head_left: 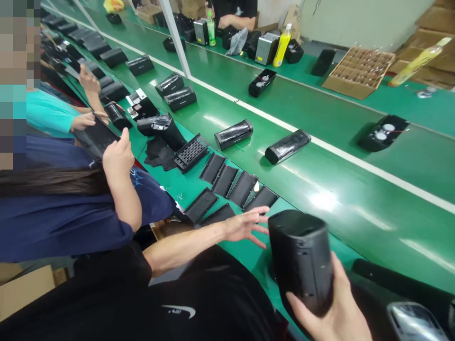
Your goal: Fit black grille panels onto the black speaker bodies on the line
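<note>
we grasp the black, oblong plastic casing by the green desk in our right hand; our left hand, spread and empty, is just beside it. using both should steady it.

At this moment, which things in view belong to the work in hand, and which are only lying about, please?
Likely part of the work:
black casing, held in the right hand
flat black panels, near the open left hand

Apparently just lying about:
yellow bottles
green bottle
crumpled plastic bag
</note>
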A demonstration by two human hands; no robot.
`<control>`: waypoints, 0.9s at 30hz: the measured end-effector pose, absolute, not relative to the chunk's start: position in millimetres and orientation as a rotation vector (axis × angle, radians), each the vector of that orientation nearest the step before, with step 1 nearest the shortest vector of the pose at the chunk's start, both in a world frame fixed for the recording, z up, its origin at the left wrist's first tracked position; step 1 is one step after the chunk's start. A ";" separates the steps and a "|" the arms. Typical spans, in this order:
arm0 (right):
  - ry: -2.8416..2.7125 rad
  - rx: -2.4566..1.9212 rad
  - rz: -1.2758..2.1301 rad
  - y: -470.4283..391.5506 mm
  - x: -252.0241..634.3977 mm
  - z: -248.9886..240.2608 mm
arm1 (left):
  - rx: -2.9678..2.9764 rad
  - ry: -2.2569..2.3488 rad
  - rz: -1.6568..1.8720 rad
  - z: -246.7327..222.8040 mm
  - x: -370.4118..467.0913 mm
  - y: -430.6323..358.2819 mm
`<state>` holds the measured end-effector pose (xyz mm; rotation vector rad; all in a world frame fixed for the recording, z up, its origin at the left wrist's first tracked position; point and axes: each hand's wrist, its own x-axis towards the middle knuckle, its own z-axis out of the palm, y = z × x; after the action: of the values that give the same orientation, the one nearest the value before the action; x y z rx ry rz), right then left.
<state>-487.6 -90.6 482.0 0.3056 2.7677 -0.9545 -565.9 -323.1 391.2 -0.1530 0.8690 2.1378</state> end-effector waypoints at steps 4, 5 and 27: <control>2.599 0.118 -0.812 -81.5 -466.5 465.5 | 0.013 1.205 1.903 405.2 -563.2 -349.8; 2.545 0.132 -0.830 -79.3 -462.5 459.1 | -0.008 1.257 1.832 403.6 -557.6 -352.1; 2.065 0.840 -1.627 -97.8 -402.8 449.8 | -0.165 1.423 1.879 376.7 -523.8 -377.5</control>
<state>-402.8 -97.8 449.8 0.8404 2.0653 -1.6274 -523.8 -377.5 376.7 -0.1648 1.4229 1.8795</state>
